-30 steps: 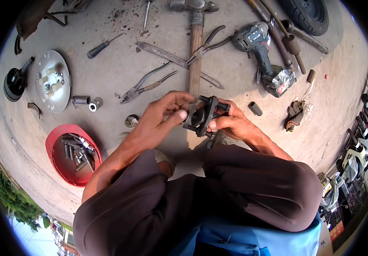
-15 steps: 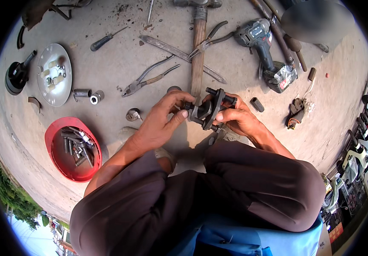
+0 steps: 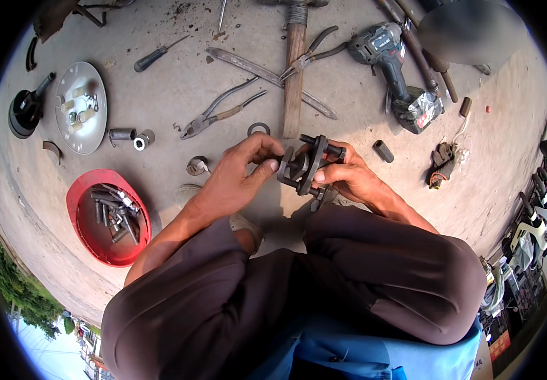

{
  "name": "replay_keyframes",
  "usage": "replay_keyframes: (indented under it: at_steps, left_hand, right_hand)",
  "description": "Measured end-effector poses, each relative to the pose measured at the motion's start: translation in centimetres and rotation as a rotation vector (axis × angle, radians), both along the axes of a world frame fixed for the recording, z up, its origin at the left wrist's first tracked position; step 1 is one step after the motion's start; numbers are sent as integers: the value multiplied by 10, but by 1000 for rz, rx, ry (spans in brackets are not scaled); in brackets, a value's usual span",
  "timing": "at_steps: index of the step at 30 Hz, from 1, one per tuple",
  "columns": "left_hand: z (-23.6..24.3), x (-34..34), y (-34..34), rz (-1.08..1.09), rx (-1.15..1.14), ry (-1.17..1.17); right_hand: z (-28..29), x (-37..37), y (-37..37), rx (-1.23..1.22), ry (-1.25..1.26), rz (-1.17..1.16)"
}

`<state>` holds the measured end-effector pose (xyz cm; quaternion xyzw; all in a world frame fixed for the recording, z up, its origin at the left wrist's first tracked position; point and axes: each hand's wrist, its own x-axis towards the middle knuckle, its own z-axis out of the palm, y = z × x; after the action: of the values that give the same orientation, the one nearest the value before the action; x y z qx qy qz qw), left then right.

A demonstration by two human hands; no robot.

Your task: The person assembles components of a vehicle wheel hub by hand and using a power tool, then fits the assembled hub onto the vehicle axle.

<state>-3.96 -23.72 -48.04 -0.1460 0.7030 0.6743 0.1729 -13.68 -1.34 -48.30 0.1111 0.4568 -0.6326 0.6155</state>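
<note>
Between my knees, just above the floor, I hold a black metal puller, a flat plate with several bolts through it. My right hand is closed round its right side, with the thumb pressed on the plate's lower part. The thumb and fingers of my left hand pinch the puller's left end, at a bolt; the fingertips are partly hidden there. A wooden-handled hammer lies just beyond the puller, and a dark ring sits on the floor past my left fingers.
Two pairs of pliers, a flat metal bar and a screwdriver lie ahead. A cordless impact wrench is at the far right. To the left are a red bowl-like container of sockets, a plate with small parts and loose sockets.
The puller has tilted and shifted slightly to the left in my hands. My left hand has moved a little, and more of the dark ring on the floor shows.
</note>
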Motion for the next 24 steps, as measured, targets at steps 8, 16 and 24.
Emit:
replay_keyframes:
  at_steps: [8,16,24]
  left_hand:
    - [6,2,-4,44,167,-259]
    - [-2,7,8,43,243,36]
    - [14,-13,-2,18,90,-515]
  right_hand:
    - [-1,2,1,28,20,-1]
    - [0,1,1,2,-6,-24]
    - [4,2,-3,18,17,25]
